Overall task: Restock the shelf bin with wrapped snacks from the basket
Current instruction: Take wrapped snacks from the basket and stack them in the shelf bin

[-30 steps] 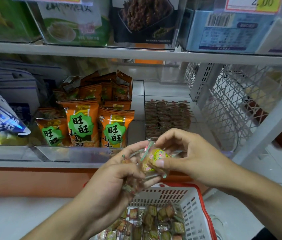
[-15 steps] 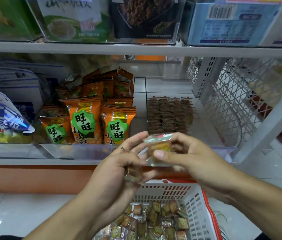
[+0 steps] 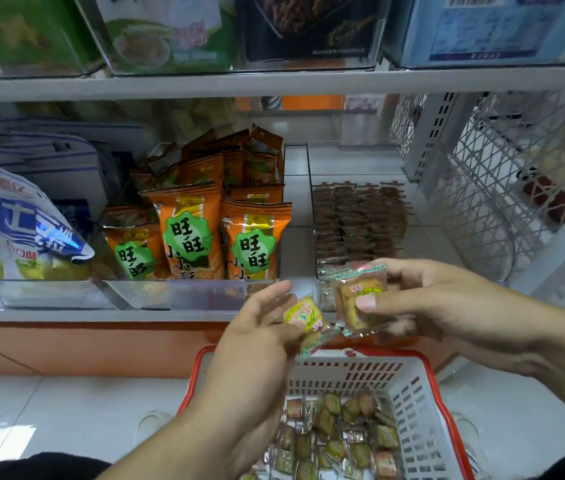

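My right hand (image 3: 423, 303) pinches a clear-wrapped yellow snack (image 3: 360, 299) between thumb and fingers, just in front of the clear shelf bin (image 3: 319, 268) that holds rows of brown wrapped snacks (image 3: 357, 223). My left hand (image 3: 260, 327) holds a second wrapped snack (image 3: 303, 317) with a yellow and pink label in its fingers, a little lower and to the left. Below both hands stands a white basket with a red rim (image 3: 412, 386), with several small wrapped snacks (image 3: 336, 434) lying in it.
Orange snack bags (image 3: 187, 237) fill the clear bin to the left, and a blue and white bag (image 3: 14, 230) lies further left. A white wire rack (image 3: 488, 188) bounds the shelf on the right. An upper shelf (image 3: 274, 83) carries boxed goods. Pale floor tiles (image 3: 66, 410) surround the basket.
The hands have come apart: my right hand has drawn one snack right and up toward the bin, while my left hand keeps the other snack lower. The view has shifted closer to the shelf.
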`<action>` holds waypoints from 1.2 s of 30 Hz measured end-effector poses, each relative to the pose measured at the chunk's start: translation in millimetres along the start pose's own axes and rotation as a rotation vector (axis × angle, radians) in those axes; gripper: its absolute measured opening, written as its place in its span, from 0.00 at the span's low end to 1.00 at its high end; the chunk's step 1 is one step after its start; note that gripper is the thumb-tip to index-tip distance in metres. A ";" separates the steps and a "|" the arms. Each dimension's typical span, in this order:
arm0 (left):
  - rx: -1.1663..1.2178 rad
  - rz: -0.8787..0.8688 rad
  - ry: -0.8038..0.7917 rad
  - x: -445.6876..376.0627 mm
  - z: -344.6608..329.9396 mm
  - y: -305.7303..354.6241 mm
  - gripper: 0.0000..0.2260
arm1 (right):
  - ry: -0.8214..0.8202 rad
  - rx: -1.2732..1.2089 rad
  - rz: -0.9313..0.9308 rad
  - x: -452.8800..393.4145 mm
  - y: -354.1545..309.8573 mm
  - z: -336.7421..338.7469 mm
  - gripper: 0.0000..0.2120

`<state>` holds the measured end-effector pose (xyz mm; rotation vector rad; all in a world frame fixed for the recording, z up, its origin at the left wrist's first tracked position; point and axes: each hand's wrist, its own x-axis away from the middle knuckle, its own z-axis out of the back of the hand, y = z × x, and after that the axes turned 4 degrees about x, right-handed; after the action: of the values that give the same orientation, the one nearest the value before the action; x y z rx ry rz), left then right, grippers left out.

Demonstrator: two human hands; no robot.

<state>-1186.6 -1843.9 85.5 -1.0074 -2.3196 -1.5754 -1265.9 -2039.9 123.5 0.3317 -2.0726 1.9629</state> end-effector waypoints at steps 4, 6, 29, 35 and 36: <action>-0.132 -0.149 -0.054 -1.4 3.2 -2.3 0.23 | -0.033 -0.025 -0.023 0.3 -2.8 -1.1 0.14; -0.135 -0.188 -0.047 -1.4 3.1 -3.1 0.23 | -0.019 -0.010 -0.015 0.1 -4.0 0.0 0.15; 0.164 -0.357 0.001 -4.8 -14.2 8.8 0.08 | -0.041 -0.483 -0.025 -6.3 13.4 -34.2 0.20; 0.046 -0.264 0.005 -7.3 -12.4 0.1 0.01 | -0.029 -0.414 -0.001 -8.2 12.2 -32.0 0.21; -0.063 -0.272 0.007 -8.9 -10.6 -2.0 0.03 | 0.019 -0.383 -0.006 -8.4 8.3 -25.5 0.22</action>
<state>-1183.4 -1857.5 84.3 -0.7204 -2.5028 -1.7534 -1260.0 -2014.2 114.0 0.2357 -2.3662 1.5114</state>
